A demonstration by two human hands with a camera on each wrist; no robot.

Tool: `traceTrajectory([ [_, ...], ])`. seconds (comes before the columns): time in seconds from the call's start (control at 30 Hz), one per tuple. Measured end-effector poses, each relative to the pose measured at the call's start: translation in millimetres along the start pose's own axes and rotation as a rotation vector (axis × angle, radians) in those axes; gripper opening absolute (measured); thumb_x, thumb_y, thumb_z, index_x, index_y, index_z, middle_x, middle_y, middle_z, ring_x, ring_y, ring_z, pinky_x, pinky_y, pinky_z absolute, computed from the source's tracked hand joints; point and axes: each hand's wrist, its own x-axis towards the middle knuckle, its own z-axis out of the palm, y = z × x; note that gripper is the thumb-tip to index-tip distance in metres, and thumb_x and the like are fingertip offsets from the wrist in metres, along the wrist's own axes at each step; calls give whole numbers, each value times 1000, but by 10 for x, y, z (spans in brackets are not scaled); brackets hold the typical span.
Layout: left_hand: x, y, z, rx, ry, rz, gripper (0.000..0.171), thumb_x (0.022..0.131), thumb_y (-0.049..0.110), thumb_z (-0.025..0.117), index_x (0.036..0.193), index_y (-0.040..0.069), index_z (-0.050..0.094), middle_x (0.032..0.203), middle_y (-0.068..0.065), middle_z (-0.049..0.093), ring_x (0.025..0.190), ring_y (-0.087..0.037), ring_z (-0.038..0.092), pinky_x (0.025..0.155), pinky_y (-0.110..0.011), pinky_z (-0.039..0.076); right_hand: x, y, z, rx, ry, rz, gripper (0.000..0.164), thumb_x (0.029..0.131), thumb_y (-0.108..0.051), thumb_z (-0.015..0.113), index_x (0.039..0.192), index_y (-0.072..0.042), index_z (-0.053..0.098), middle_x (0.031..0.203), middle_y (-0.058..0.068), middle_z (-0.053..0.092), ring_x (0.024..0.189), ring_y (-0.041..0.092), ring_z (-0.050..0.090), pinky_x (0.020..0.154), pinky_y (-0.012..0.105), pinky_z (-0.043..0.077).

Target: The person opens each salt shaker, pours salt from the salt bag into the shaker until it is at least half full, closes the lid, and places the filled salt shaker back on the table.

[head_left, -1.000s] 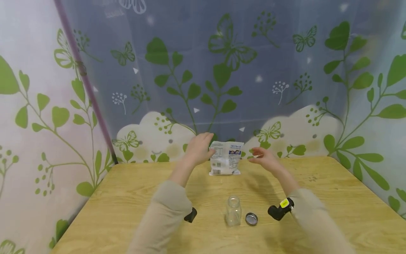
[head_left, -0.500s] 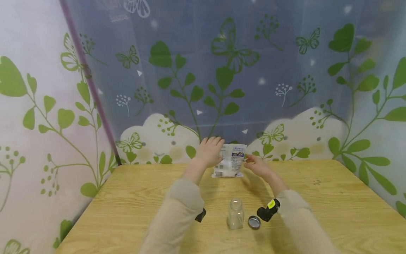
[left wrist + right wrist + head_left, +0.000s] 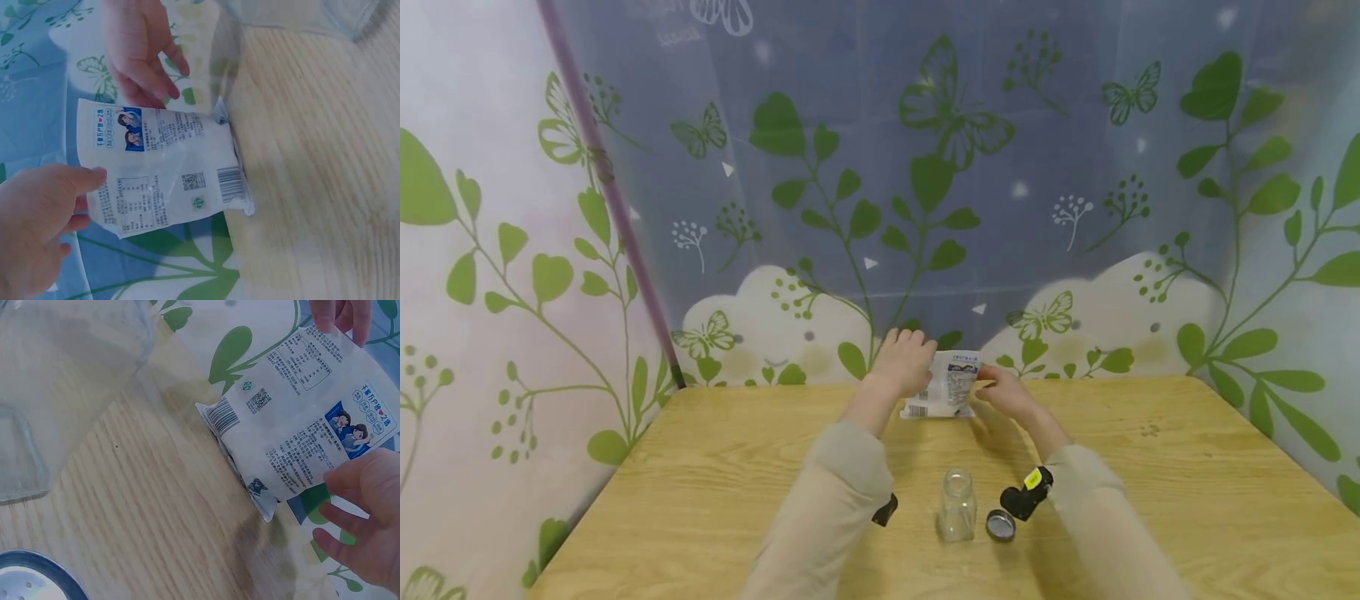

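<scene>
A white printed bag [image 3: 951, 387] stands near the back of the wooden table, its barcode end down. My left hand [image 3: 904, 365] holds the bag's upper left edge, the thumb in front and the fingers partly hidden behind; the left wrist view shows this hand [image 3: 40, 212] clearly. At the opposite side is my right hand [image 3: 369, 519], its thumb tip overlapping the bag's printed front [image 3: 300, 412]. The lower fingers of that hand are loosely bent and apart from the bag.
A clear glass jar [image 3: 958, 510] stands uncapped on the table [image 3: 715, 500], nearer the body. Beside it lies a round metal lid [image 3: 1001, 525], inside up, close to the right wrist's black camera [image 3: 1026, 497]. A patterned curtain [image 3: 820, 208] rises behind the table.
Both hands have closed in on the bag, the right one moving left to its edge. The left hand has moved right and lower, and the bag's top now tips slightly.
</scene>
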Motion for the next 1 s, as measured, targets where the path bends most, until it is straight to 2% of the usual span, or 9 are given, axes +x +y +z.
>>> traceTrajectory([
  [0.1, -9, 17, -9, 43, 50, 29, 29, 91, 19, 56, 119, 13, 60, 117, -4, 53, 111, -21, 47, 99, -37, 34, 12, 1, 17, -21, 56, -5, 35, 82, 5, 57, 115, 14, 52, 118, 33, 51, 103, 46, 53, 85, 48, 45],
  [0.2, -11, 31, -2, 98, 106, 74, 18, 89, 14, 58, 105, 14, 66, 99, -1, 58, 91, -17, 53, 81, -29, 43, 5, 9, 31, -18, 59, 11, 34, 81, 3, 61, 112, 15, 52, 115, 32, 53, 103, 45, 53, 84, 48, 46],
  [0.37, 0, 61, 22, 144, 192, 143, 12, 85, 8, 60, 90, 14, 70, 84, 2, 60, 73, -13, 54, 64, -24, 44, -39, 59, 65, 2, 6, 0, 35, 81, 1, 64, 112, 13, 53, 109, 29, 57, 103, 42, 54, 83, 44, 47],
  [0.47, 9, 74, 9, 166, 248, 151, 14, 81, 4, 60, 83, 14, 70, 80, 1, 62, 70, -13, 55, 61, -23, 44, -55, 89, 104, 18, -41, -10, 35, 81, -1, 65, 112, 11, 54, 94, 27, 61, 85, 36, 59, 72, 38, 49],
  [0.53, 15, 82, -13, 185, 270, 149, 13, 80, 5, 61, 82, 14, 70, 79, 1, 62, 70, -13, 56, 62, -24, 45, -54, 100, 132, 22, -53, -19, 38, 81, -3, 67, 115, 9, 53, 87, 23, 61, 75, 29, 57, 65, 33, 46],
  [0.63, 17, 96, -46, 201, 275, 143, 11, 80, 7, 63, 82, 14, 71, 80, 0, 63, 71, -14, 58, 63, -25, 46, -47, 102, 168, 23, -42, -27, 38, 81, -6, 69, 113, 8, 53, 86, 20, 61, 71, 24, 55, 61, 31, 44],
  [0.8, 9, 117, -66, 184, 240, 138, 11, 82, 9, 62, 85, 14, 71, 82, -1, 63, 74, -15, 59, 65, -27, 48, -41, 127, 220, -22, 8, -7, 33, 79, -6, 72, 106, 6, 57, 94, 16, 62, 82, 25, 57, 65, 31, 47],
  [1.0, -13, 119, -58, 127, 220, 119, 14, 83, 6, 59, 84, 13, 71, 83, -2, 64, 75, -16, 60, 65, -28, 50, -52, 167, 256, -4, -30, -14, 33, 78, -3, 72, 105, 7, 58, 94, 15, 63, 82, 25, 59, 65, 32, 49],
])
